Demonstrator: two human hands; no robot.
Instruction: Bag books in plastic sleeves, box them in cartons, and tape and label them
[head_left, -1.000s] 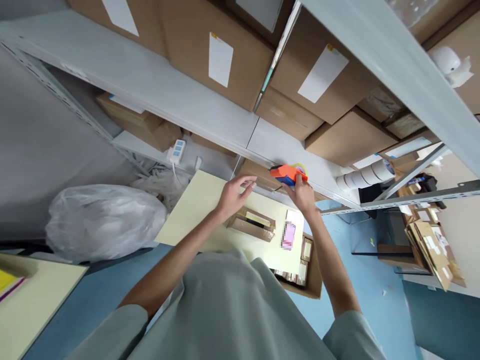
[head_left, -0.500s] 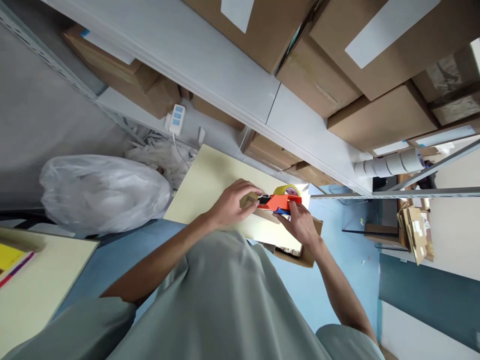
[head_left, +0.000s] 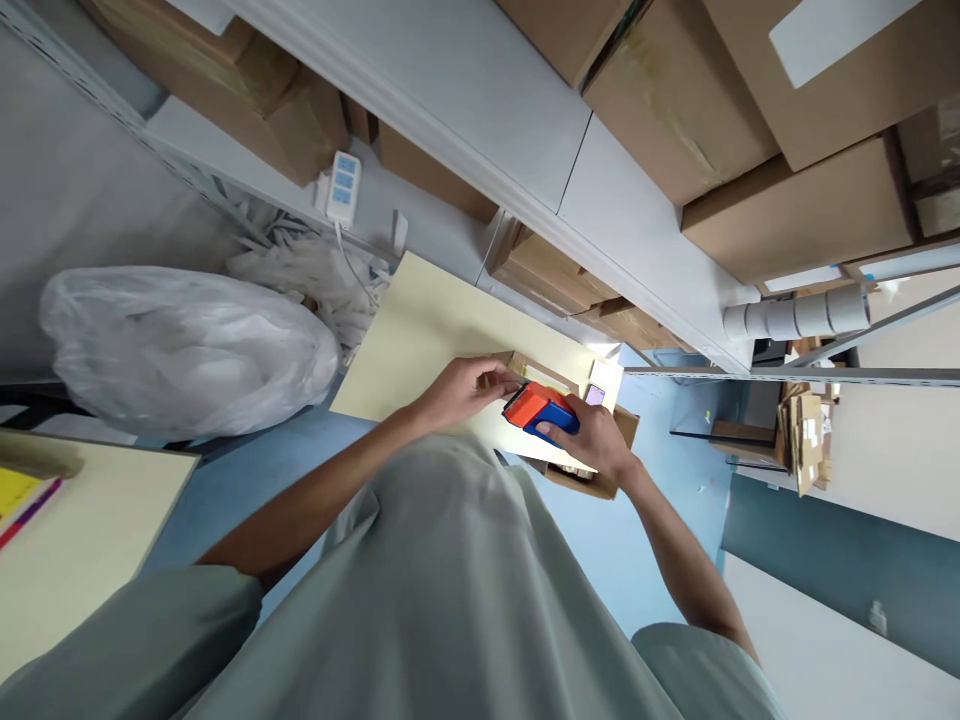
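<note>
The right hand [head_left: 592, 447] has its fingers closed around an orange-and-blue tape dispenser [head_left: 538, 408], whose nose is set against the near side of a small box [head_left: 541, 373]. The left hand [head_left: 459, 390] curls its fingers over that same side and steadies the box on the cream bench [head_left: 427, 330]. Taping looks barely begun: no strip shows on the box's top, though the hands hide much of it. Beyond it, a phone [head_left: 595, 394] lies on the bench. A carton [head_left: 600, 487] sits below the bench edge, a white bag [head_left: 180, 345] lies to the left, and a shelf [head_left: 570, 170] runs above.
</note>
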